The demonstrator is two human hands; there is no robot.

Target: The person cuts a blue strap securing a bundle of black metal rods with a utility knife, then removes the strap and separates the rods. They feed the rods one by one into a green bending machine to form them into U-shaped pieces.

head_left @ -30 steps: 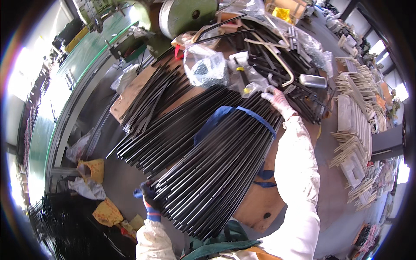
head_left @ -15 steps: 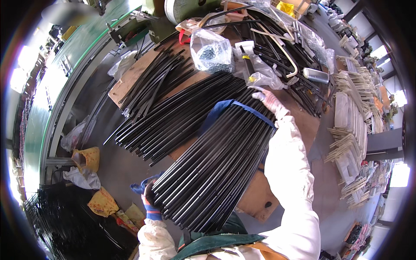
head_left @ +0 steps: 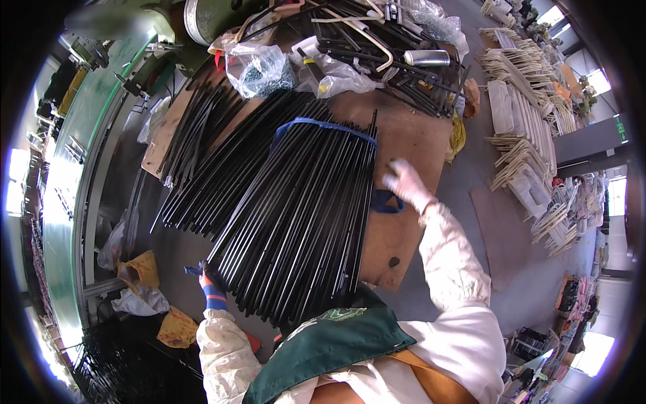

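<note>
A thick bundle of long black rods (head_left: 289, 215) lies slanting towards me, its near ends fanned out. A blue strap (head_left: 323, 124) runs across its far part. My left hand (head_left: 207, 277), with a striped cuff, is at the bundle's near left edge. Its fingers are partly hidden, and appear closed around the outer rods. A scrap of dark blue cloth (head_left: 193, 271) shows beside them. My right hand (head_left: 408, 184) is open above the board, right of the bundle and apart from it. Under it lies a loose blue loop (head_left: 386, 201), seemingly of the same strap.
More black rods (head_left: 202, 182) lie left of the bundle on the brown board (head_left: 420, 145). Behind are a clear bag of small parts (head_left: 259, 74), a yellow-and-black tool (head_left: 313, 71), a silver can (head_left: 427, 58) and bent tubes. Pale frames (head_left: 518, 108) are stacked at right.
My right hand has let go of the bundle's far end and moved right and nearer. The bundle now lies more in line with me. The loose blue loop has come into sight.
</note>
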